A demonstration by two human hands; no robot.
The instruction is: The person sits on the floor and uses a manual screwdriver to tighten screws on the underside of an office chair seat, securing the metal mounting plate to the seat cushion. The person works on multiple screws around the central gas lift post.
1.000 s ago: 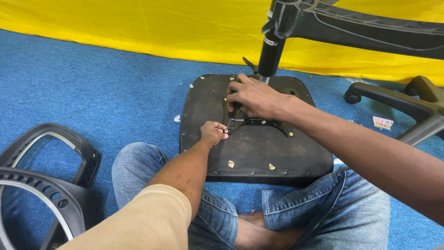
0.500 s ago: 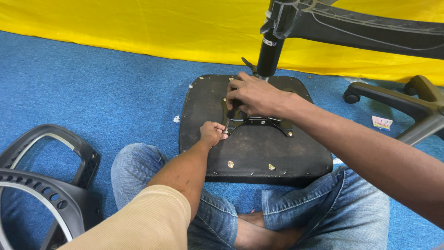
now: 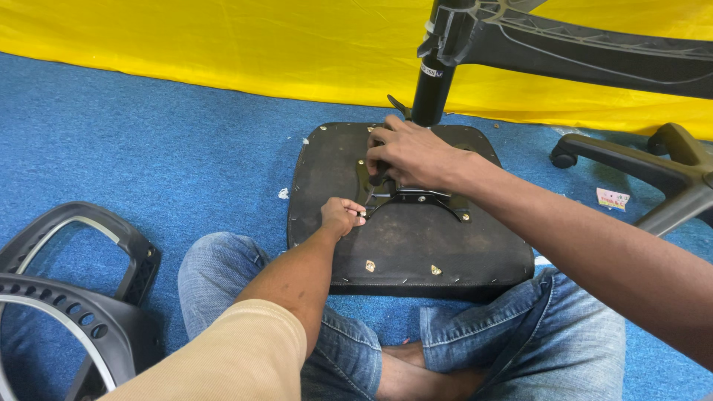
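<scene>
Fingers of the left hand [image 3: 341,216] are pinched together on a small silvery fastener [image 3: 362,214], bolt or screw, hard to tell, at the near-left arm of the metal mounting plate [image 3: 416,197]. The right hand [image 3: 410,154] is wrapped shut around a dark tool handle [image 3: 379,177] whose shaft slants down toward that fastener — seemingly a driver, steadied from above while the left keeps the small part in place. The plate sits on the underside of a black seat pan [image 3: 416,241], laid upside down on blue carpet [image 3: 163,148] between the person's knees so the fixings face up. From it a black gas-lift column [image 3: 431,87] rises just beyond the right hand's fingers — the chair base [image 3: 594,52] overhead.
</scene>
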